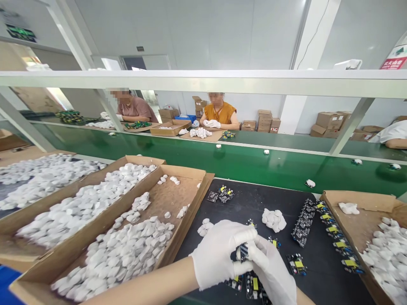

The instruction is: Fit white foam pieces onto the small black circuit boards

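Note:
My left hand (216, 250), in a white glove, is closed round a small black circuit board (243, 251) with its thumb and fingers. My right hand (275, 267), also gloved, meets it from the right, its fingers pinched on the same board. White gloves cover much of the board. Under and in front of my hands lie more boards (253, 286) with yellow parts on the black mat (251, 199). Beyond my hands rests a small pile of white plastic pieces (274, 220), and another pile (205, 227) is beside my left hand.
Cardboard trays (181, 169) of white pieces stand at left, another tray (359, 197) at right. Rows of boards (303, 222) line the mat's right side. Beyond runs a green conveyor (178, 148) carrying white units, under a shelf beam (203, 82). Co-workers (222, 114) sit across.

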Tool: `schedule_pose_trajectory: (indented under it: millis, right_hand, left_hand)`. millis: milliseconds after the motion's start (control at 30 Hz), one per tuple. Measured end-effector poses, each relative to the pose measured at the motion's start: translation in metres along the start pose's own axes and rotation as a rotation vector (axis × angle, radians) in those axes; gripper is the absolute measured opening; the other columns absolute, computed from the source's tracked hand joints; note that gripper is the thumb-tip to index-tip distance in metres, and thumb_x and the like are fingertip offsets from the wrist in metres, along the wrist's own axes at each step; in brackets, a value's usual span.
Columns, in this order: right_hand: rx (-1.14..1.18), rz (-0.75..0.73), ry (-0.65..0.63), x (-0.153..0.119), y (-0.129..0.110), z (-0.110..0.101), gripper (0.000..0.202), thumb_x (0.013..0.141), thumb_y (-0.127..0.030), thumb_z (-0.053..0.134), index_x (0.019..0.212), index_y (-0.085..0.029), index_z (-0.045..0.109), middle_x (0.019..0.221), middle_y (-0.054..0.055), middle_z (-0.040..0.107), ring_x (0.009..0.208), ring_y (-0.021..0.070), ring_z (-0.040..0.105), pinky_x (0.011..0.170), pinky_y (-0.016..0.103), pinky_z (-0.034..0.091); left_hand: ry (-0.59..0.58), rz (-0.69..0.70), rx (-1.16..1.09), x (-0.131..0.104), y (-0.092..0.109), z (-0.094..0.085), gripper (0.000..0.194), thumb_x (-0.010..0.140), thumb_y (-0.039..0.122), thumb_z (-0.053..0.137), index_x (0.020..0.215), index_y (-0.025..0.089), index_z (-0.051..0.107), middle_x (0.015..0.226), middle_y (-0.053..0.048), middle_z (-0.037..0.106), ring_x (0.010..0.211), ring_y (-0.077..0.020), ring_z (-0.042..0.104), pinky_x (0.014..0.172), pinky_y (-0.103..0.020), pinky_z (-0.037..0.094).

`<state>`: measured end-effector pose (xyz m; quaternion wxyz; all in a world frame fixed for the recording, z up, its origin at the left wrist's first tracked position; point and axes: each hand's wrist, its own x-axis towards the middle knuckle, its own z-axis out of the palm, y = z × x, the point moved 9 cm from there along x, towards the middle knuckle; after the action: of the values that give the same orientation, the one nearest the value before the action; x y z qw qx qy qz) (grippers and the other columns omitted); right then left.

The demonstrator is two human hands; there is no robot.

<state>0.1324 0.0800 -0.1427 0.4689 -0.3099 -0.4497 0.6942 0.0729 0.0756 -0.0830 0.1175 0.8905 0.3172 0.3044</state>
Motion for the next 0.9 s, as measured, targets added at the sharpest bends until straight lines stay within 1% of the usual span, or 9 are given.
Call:
schedule_pose_trajectory:
  millis: [67, 167, 267, 367, 433, 533, 700, 800, 900]
  right_hand:
    - [0.136, 0.041, -0.065, -0.002, 0.004, 0.007, 0.029, 0.072, -0.044, 0.07, 0.072, -0.016, 0.062, 0.075, 0.004, 0.058, 0.075, 0.0182, 0.051, 0.077, 0.033, 0.041]
    - [0.316, 0.115, -0.144, -0.006, 0.01, 0.015, 0.031, 0.073, -0.043, 0.069, 0.063, -0.016, 0.059, 0.066, 0.0, 0.052, 0.064, 0.0132, 0.047, 0.067, 0.027, 0.041]
    - [0.335, 0.151, -0.126, -0.005, 0.013, 0.013, 0.024, 0.072, -0.036, 0.073, 0.071, -0.014, 0.063, 0.065, -0.001, 0.049, 0.061, 0.0106, 0.043, 0.063, 0.024, 0.039]
    - [0.369, 0.109, -0.052, 0.0, 0.01, 0.006, 0.023, 0.075, -0.036, 0.071, 0.069, -0.015, 0.061, 0.068, 0.0, 0.051, 0.064, 0.0116, 0.047, 0.067, 0.026, 0.041]
    - [0.411, 0.09, -0.031, 0.003, 0.01, 0.003, 0.024, 0.076, -0.037, 0.07, 0.068, -0.016, 0.06, 0.07, 0.0, 0.053, 0.068, 0.0133, 0.05, 0.071, 0.029, 0.042]
    - [0.478, 0.119, -0.092, 0.003, 0.016, 0.006, 0.025, 0.078, -0.041, 0.066, 0.072, -0.018, 0.06, 0.072, 0.001, 0.055, 0.072, 0.0153, 0.053, 0.076, 0.032, 0.043]
    - [0.538, 0.196, -0.202, -0.003, 0.025, 0.01, 0.031, 0.083, -0.046, 0.057, 0.078, -0.016, 0.062, 0.079, 0.002, 0.057, 0.074, 0.0153, 0.054, 0.08, 0.035, 0.043]
    - [0.48, 0.19, -0.195, -0.005, 0.026, 0.007, 0.029, 0.084, -0.041, 0.058, 0.072, -0.015, 0.06, 0.077, 0.002, 0.055, 0.073, 0.0137, 0.052, 0.077, 0.033, 0.043]
    - [0.351, 0.154, -0.16, -0.004, 0.021, 0.006, 0.032, 0.077, -0.042, 0.067, 0.066, -0.014, 0.056, 0.071, 0.001, 0.05, 0.071, 0.0127, 0.047, 0.071, 0.029, 0.041]
  left_hand:
    - [-0.025, -0.003, -0.069, 0.0, 0.001, 0.0, 0.035, 0.066, 0.026, 0.066, 0.099, 0.021, 0.06, 0.103, -0.007, 0.066, 0.096, -0.0228, 0.062, 0.086, -0.033, 0.048]
    - [-0.07, 0.005, -0.224, -0.001, 0.003, 0.002, 0.043, 0.06, 0.031, 0.069, 0.101, 0.022, 0.061, 0.115, -0.007, 0.062, 0.104, -0.0241, 0.059, 0.092, -0.035, 0.047]
    - [-0.048, -0.066, -0.289, -0.004, -0.006, 0.001, 0.055, 0.062, 0.027, 0.067, 0.115, 0.021, 0.055, 0.124, -0.009, 0.057, 0.11, -0.0236, 0.057, 0.095, -0.035, 0.046]
    - [0.011, -0.144, -0.203, -0.006, -0.017, -0.004, 0.068, 0.061, 0.028, 0.07, 0.125, 0.019, 0.047, 0.125, -0.012, 0.055, 0.114, -0.0263, 0.054, 0.097, -0.039, 0.044]
    - [0.014, -0.138, -0.137, -0.004, -0.018, -0.006, 0.061, 0.061, 0.029, 0.072, 0.118, 0.019, 0.052, 0.121, -0.011, 0.059, 0.111, -0.0273, 0.055, 0.096, -0.041, 0.044]
    - [0.02, -0.083, -0.138, -0.001, -0.014, -0.009, 0.039, 0.065, 0.022, 0.065, 0.103, 0.021, 0.061, 0.112, -0.008, 0.064, 0.103, -0.0247, 0.06, 0.092, -0.037, 0.046]
    - [0.071, -0.111, -0.369, -0.003, -0.018, -0.014, 0.043, 0.069, 0.024, 0.059, 0.111, 0.019, 0.059, 0.104, -0.007, 0.069, 0.097, -0.0206, 0.063, 0.09, -0.032, 0.047]
    - [0.024, -0.088, -0.436, -0.005, -0.016, -0.009, 0.043, 0.067, 0.025, 0.06, 0.109, 0.019, 0.06, 0.1, -0.006, 0.07, 0.093, -0.0201, 0.064, 0.088, -0.032, 0.048]
    - [0.022, -0.06, -0.41, -0.005, -0.014, -0.007, 0.045, 0.063, 0.022, 0.061, 0.108, 0.02, 0.062, 0.099, -0.005, 0.07, 0.089, -0.0197, 0.065, 0.084, -0.031, 0.049]
